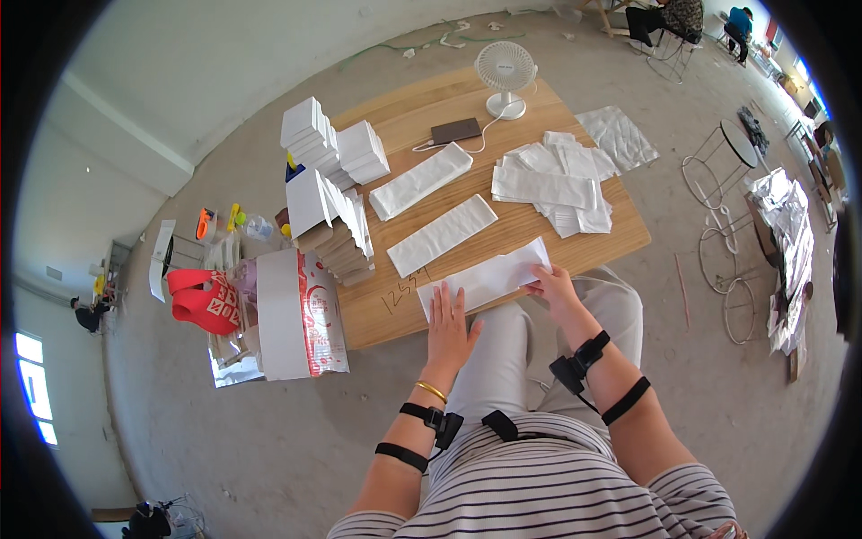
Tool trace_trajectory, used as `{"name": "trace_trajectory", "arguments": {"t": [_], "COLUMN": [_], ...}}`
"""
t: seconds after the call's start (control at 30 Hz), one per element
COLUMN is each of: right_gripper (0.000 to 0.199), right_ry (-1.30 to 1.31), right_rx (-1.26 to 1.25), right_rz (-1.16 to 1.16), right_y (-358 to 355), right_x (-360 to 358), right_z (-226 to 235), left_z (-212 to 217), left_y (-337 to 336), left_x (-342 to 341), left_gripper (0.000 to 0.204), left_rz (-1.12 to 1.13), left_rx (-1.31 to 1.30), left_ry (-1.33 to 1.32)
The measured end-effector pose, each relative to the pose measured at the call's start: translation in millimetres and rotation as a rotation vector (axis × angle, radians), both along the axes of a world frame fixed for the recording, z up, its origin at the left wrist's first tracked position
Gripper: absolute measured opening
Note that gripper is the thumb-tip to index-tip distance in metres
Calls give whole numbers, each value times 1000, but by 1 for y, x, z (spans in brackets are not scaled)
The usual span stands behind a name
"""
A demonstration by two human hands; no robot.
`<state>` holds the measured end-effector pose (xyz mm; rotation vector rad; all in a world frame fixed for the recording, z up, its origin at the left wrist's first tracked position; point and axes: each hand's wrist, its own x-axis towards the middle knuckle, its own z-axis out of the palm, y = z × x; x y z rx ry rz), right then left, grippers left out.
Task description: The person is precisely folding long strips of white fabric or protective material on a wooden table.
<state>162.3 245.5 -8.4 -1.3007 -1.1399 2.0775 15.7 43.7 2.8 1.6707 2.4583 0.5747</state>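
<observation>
You're resting L hand (452, 334), fingers (435, 304) spread, on the paper strip (489, 278) by the tabletop (364, 316)'s near edge; R hand (555, 286) is pinching its R end. If R's tugging unevenly, you're prob. risking creases.

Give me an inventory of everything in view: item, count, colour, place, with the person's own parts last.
Wooden table: one, light brown, centre
Desk fan: one, white, table's far end
Apparent power bank: one, dark, near the fan
Folded strips: two, white, mid-table
Strip pile: many, white, table's right
Near strip: one, white, near edge
Card stacks: at least three, white, table's left
Carton: one, white and red, left
Bag: one, red, beside the carton
Round-seat stool: one, black, right floor
Foil sheeting: one heap, silver, far right
People: at least three, mostly dark clothing, background
Arm straps: four, black, forearms
Left grip: one, bare, flat on near strip
Right grip: one, bare, holding its right end
</observation>
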Motion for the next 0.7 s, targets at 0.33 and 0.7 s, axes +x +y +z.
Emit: {"name": "trace_trajectory", "arguments": {"t": [0.33,0.7], "right_gripper": [24,26], "right_ry": [-47,-124], "right_rx": [-44,-13], "right_rz": [-16,41], "right_y": [19,41], "right_x": [11,17], "right_z": [-1,-4], "left_z": [-1,-7], "left_y": [5,5], "left_x": [0,1], "left_gripper": [74,72], "left_rz": [-2,3], "left_rx": [-67,-67], "left_ry": [27,-2]}}
